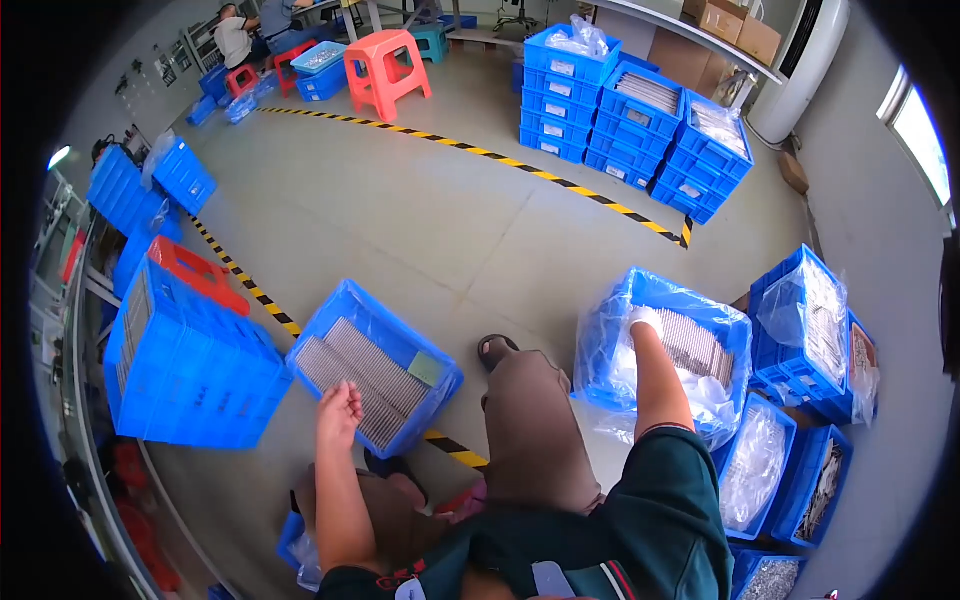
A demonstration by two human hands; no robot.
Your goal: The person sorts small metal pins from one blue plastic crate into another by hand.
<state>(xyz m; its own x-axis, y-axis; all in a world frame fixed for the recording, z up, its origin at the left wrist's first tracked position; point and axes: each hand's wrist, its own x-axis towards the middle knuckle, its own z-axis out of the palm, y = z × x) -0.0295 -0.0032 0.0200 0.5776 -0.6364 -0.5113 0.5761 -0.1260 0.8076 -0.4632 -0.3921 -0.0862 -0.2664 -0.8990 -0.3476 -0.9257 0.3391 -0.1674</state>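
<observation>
Glare bleaches the right hand to a pale blur, its fingers indistinct against the thin rods, leaving its grip impossible to make out. The left hand appears too small to tell whether anything sits between its curled fingertips. Far beyond the right hand, labels on stacked bins are too tiny to read. Well past the left hand, a person in blue is cropped by the top edge; nearer the wearer than the right hand, the lower edge cuts off a blue bin.
</observation>
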